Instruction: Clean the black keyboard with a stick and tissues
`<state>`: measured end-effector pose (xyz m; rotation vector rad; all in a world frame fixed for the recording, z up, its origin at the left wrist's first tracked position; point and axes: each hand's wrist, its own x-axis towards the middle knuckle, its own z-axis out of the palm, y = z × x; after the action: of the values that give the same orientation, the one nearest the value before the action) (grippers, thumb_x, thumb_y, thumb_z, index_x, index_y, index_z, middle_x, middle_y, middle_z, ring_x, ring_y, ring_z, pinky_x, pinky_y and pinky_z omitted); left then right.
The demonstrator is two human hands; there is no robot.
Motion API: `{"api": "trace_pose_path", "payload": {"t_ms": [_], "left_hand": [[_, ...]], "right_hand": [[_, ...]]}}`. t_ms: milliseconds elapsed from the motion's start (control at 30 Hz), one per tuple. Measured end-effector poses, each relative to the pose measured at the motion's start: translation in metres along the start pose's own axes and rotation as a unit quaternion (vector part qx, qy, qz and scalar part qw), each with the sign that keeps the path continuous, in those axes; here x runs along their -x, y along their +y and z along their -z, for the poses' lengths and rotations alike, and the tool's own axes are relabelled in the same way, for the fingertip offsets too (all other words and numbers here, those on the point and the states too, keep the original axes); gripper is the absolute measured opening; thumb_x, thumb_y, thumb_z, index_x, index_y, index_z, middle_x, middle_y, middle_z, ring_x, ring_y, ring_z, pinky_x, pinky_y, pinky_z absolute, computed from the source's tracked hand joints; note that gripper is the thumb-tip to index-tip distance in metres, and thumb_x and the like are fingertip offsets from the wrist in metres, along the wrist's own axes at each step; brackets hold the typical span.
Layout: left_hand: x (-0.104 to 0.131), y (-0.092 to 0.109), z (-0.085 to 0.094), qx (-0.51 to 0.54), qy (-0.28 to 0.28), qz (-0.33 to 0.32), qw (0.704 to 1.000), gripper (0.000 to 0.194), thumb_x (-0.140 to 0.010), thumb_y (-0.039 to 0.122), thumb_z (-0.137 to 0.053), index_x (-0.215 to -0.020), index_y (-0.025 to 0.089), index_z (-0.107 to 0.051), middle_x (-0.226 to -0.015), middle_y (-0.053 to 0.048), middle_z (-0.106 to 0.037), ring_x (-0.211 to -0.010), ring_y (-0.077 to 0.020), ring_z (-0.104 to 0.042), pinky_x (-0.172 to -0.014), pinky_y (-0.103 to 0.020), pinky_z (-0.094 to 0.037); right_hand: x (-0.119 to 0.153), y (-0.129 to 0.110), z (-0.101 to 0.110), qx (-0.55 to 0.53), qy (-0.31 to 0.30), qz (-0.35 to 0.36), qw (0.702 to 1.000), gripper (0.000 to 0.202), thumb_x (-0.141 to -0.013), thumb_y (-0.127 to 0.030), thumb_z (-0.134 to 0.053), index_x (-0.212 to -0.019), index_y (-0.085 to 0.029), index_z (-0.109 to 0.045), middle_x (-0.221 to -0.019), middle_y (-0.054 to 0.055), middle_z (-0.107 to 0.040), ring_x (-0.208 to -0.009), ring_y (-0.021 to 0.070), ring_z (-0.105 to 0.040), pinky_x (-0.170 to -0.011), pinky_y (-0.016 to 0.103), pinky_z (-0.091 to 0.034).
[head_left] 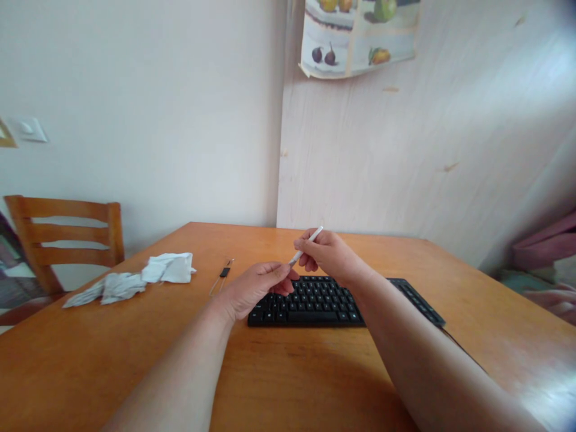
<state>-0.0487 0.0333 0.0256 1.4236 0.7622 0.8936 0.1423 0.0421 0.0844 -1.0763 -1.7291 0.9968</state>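
Note:
My right hand (327,255) pinches a slim white pen-like tool (312,240) between thumb and fingers. The tool slants, its white end up to the right and a greyer end down to the left. At that lower end my left hand (265,282) is closed, thumb against fingers, and seems to grip the tip; its exact kind is too small to make out. Both hands are raised over a black keyboard (312,317), which lies flat on the wooden table. My hands and right forearm cover part of its keys.
Left of the keyboard lies a thin wire-like item with a black piece (224,272). Crumpled white cloth gloves (168,267) rest farther left on the table (288,372). A wooden chair (72,231) stands at the left edge. Behind the table rises a wall with a fruit picture (348,36).

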Motion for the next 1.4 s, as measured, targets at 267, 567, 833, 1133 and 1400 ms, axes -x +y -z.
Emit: {"api": "trace_pose_path", "payload": {"t_ms": [267,567,833,1133,1400], "left_hand": [[0.0,0.002,0.003,0.005,0.002,-0.025,1.0,0.036,-0.085,0.053,-0.064,-0.079,0.018,-0.069,-0.061,-0.001,-0.058,-0.063,-0.0143,-0.052,-0.064,-0.028,-0.038],[-0.009,-0.008,0.014,0.028,0.14,-0.03,0.989,0.037,-0.084,0.053,-0.063,-0.074,0.018,-0.06,-0.063,0.001,-0.06,-0.06,-0.0121,-0.053,-0.062,-0.025,-0.039],[-0.013,-0.01,0.02,0.002,0.229,-0.028,0.973,0.042,-0.079,0.058,-0.063,-0.065,0.019,-0.054,-0.06,0.001,-0.059,-0.058,-0.0134,-0.055,-0.06,-0.027,-0.042],[-0.013,-0.012,0.019,-0.015,0.225,-0.02,0.974,0.042,-0.077,0.059,-0.064,-0.066,0.019,-0.055,-0.062,0.001,-0.06,-0.061,-0.0139,-0.056,-0.061,-0.027,-0.043],[-0.016,-0.012,0.019,-0.027,0.211,-0.015,0.977,0.043,-0.079,0.06,-0.063,-0.067,0.019,-0.055,-0.062,0.001,-0.06,-0.06,-0.0136,-0.056,-0.062,-0.027,-0.042]], "right_hand": [[0.0,0.001,0.001,-0.116,-0.014,0.009,0.993,0.03,-0.077,-0.042,-0.073,-0.08,-0.015,-0.062,-0.066,0.001,-0.065,-0.052,0.0089,-0.055,-0.049,0.022,-0.041],[-0.015,0.022,0.027,0.05,0.13,-0.011,0.99,0.012,-0.079,-0.027,-0.065,-0.074,-0.017,-0.06,-0.059,0.001,-0.063,-0.048,0.0106,-0.054,-0.045,0.022,-0.037],[-0.018,0.043,0.022,0.256,0.057,0.003,0.965,0.006,-0.075,-0.018,-0.059,-0.07,-0.018,-0.062,-0.061,0.002,-0.066,-0.051,0.0124,-0.058,-0.047,0.023,-0.037],[-0.013,0.036,0.02,0.264,0.006,-0.012,0.964,0.006,-0.075,-0.017,-0.06,-0.069,-0.016,-0.063,-0.059,0.003,-0.066,-0.052,0.013,-0.059,-0.047,0.022,-0.038],[-0.001,0.025,0.022,0.3,-0.061,-0.004,0.952,0.016,-0.072,-0.014,-0.055,-0.057,-0.016,-0.061,-0.054,0.002,-0.064,-0.05,0.0122,-0.055,-0.048,0.024,-0.035]]}}
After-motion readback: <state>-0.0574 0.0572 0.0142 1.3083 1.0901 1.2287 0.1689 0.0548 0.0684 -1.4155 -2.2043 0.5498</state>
